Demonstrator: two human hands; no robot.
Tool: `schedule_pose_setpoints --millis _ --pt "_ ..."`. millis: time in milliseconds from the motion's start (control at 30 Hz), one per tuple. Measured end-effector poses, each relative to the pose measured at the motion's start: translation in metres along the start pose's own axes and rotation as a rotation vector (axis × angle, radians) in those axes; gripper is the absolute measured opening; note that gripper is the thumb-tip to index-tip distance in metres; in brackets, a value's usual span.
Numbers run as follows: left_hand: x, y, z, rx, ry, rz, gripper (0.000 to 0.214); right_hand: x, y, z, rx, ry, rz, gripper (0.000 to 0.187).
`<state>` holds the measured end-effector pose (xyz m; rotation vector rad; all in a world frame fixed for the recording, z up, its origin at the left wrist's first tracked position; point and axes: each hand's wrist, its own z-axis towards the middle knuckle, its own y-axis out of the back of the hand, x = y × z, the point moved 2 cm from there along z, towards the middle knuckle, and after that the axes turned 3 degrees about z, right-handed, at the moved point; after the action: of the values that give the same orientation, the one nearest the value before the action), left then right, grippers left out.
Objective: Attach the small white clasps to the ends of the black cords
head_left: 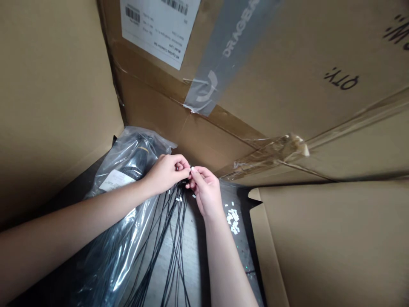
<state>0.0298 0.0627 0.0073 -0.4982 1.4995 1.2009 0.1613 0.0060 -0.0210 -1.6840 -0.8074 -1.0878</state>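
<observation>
My left hand (168,172) is closed in a pinch on the end of a thin black cable, mostly hidden by the fingers. My right hand (206,187) meets it fingertip to fingertip, pinching a small white piece (192,169) at the cable's end. Below both hands, a loose spread of thin black cables (166,238) runs toward the bottom edge, several with white tips near my fingers. To the right of my right wrist lies a pile of small white pieces (234,221).
A clear plastic bag (111,243) of bundled black cables with a white label lies under my left forearm. A large taped carton (271,85) stands ahead. Cardboard walls rise at the left (54,98) and lower right (335,243), around the grey surface (194,256).
</observation>
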Motion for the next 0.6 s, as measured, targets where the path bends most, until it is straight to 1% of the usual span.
schedule_pose_setpoints --millis 333,600 --pt "0.0016 -0.0011 0.0007 0.010 0.050 -0.027 0.014 -0.0015 -0.0008 -0.0013 0.003 0.068 -0.071 0.024" --pt "0.0007 0.0004 0.0005 -0.016 -0.010 0.057 0.012 -0.0007 -0.0011 -0.0009 -0.007 0.037 -0.038 0.023"
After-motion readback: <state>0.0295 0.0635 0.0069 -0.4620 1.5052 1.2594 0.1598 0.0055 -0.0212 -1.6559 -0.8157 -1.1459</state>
